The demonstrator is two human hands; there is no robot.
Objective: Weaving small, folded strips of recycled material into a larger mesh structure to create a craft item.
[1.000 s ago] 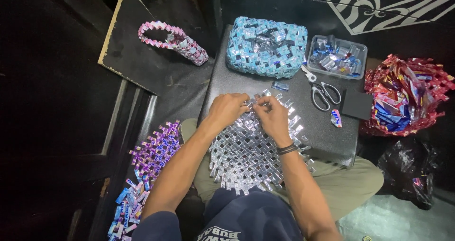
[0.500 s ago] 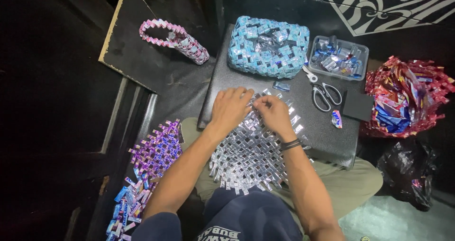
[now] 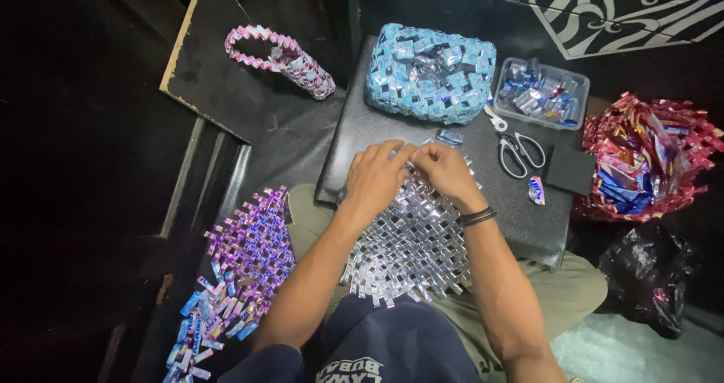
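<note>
A silver woven mat of folded foil wrappers (image 3: 411,247) lies on a dark board (image 3: 513,217) over my lap. My left hand (image 3: 377,176) rests on the mat's far edge with its fingers pinching the weave. My right hand (image 3: 449,170) meets it there, fingertips closed on the same edge of the mat. A dark band circles my right wrist. What sits between the fingertips is hidden.
A blue woven wrapper piece (image 3: 430,70) lies beyond the hands, with a clear tray of folded wrappers (image 3: 539,93) and scissors (image 3: 516,149) to its right. A red wrapper heap (image 3: 645,157) is far right. A pink woven loop (image 3: 279,59) and a purple woven mat (image 3: 253,240) lie left.
Both hands have shifted slightly right and forward along the mat's far edge, and the fingertips have drawn closer together. The view has tilted a little.
</note>
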